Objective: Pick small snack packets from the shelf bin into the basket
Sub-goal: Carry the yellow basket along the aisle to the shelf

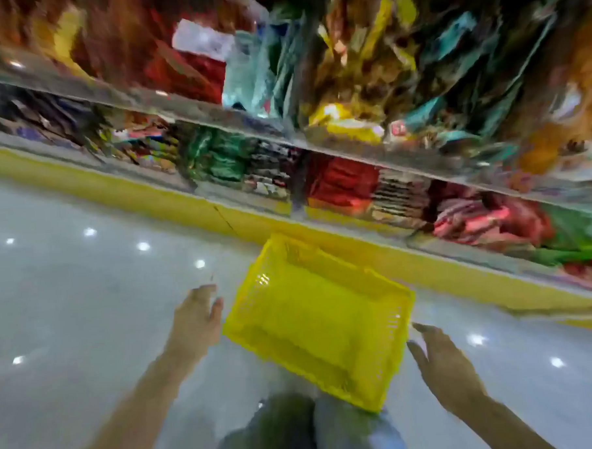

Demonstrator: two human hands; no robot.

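Straight below my view, the yellow mesh basket (253, 294) sits on the pale glossy floor (87, 301), just in front of the yellow base strip (150, 193) under the shelves (215, 121). I see the left hand (198, 313) hovering just beside its left wall, fingers loosely apart, holding nothing. The right hand (443, 357) hangs near its right corner, fingers spread, also holding nothing. Red, green and yellow snack packets (343, 185) crowd the shelves beyond, but blur smears every label, so I can read no writing.
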